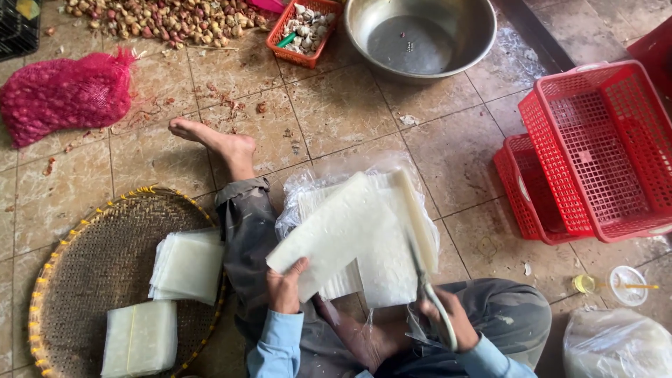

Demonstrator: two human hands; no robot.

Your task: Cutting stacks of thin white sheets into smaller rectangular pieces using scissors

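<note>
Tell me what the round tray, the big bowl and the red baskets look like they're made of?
The round tray looks like woven bamboo or rattan: brown basketwork, bound rim. The big bowl seems metal, dull grey with a soft sheen. The red baskets look like moulded plastic, a glossy, even grid.

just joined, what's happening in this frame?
A person sits on a tiled floor cutting a stack of thin white sheets. The left hand grips the stack's lower corner; the right hand works scissors into its edge. The stack lies over a plastic wrap on the lap. Two piles of cut squares sit on a woven tray to the left. Red baskets, a metal bowl and a red mesh sack stand around.
</note>
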